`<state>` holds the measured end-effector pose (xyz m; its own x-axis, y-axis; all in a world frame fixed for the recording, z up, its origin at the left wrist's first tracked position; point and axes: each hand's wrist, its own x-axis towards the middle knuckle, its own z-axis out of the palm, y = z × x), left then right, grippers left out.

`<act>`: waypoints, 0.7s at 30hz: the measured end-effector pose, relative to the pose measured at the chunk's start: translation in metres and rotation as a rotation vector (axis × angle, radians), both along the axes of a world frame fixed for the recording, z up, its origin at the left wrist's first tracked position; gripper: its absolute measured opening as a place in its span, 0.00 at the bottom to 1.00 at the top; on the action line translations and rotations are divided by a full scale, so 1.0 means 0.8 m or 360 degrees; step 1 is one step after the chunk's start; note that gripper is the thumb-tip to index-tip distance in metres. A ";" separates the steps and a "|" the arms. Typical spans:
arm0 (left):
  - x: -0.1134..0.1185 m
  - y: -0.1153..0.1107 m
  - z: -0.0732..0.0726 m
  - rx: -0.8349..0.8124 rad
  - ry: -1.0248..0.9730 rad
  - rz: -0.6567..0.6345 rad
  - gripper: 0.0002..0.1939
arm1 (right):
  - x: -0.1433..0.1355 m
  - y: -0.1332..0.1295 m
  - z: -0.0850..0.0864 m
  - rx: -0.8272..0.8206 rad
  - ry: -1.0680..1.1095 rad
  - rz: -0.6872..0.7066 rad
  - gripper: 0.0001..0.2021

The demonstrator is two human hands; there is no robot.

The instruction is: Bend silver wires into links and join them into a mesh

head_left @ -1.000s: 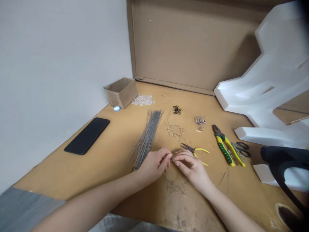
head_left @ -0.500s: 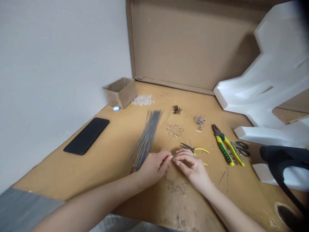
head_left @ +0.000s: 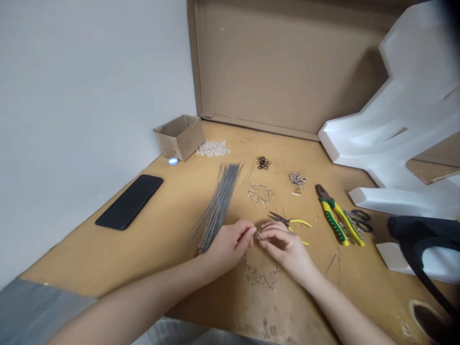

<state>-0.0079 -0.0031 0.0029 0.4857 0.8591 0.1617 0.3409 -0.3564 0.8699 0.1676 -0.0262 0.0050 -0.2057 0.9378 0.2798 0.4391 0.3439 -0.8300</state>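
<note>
My left hand (head_left: 233,242) is closed in a pinch on one end of a small wire piece (head_left: 258,235). Its other end sits between the thumb and fingers of my right hand (head_left: 287,247). A chain of bent thin wire (head_left: 261,278) hangs or lies just below both hands; which one I cannot tell. Beside my left hand lies a bundle of straight grey wires (head_left: 221,206). Small yellow-handled pliers (head_left: 300,222) rest behind my right hand, partly covered by it. Further back is a loop of wire pieces (head_left: 260,195).
Black rings (head_left: 263,163), a silver wire pile (head_left: 298,178) and clear beads (head_left: 213,148) lie toward the back. Large pliers (head_left: 338,220) and scissors (head_left: 359,220) are right, near white foam (head_left: 390,199). A phone (head_left: 130,202) and cardboard box (head_left: 183,139) stand left.
My fingertips have moved slightly apart, so more of the small wire piece shows between them. The wire chain below has shifted a little to the left.
</note>
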 end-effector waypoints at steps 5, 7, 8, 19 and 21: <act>0.002 0.003 -0.001 -0.0104 -0.0094 0.0057 0.12 | 0.000 -0.001 0.000 -0.0020 0.0004 0.0023 0.04; 0.003 0.003 -0.002 -0.0144 -0.0135 0.0067 0.12 | 0.000 -0.002 0.001 -0.0025 -0.0001 0.0030 0.04; 0.003 0.003 -0.002 -0.0161 -0.0159 0.0071 0.12 | 0.000 -0.002 0.001 -0.0019 -0.0004 0.0032 0.04; 0.004 0.000 -0.003 -0.0203 -0.0221 0.0073 0.12 | 0.000 -0.003 0.002 -0.0014 -0.0021 -0.0032 0.05; 0.004 0.000 -0.002 -0.0210 -0.0223 0.0075 0.12 | -0.001 -0.003 0.003 -0.0018 -0.0009 -0.0031 0.04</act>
<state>-0.0048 -0.0028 0.0011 0.4253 0.8984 0.1092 0.2265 -0.2225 0.9483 0.1671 -0.0289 0.0071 -0.1888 0.9447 0.2681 0.4502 0.3259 -0.8313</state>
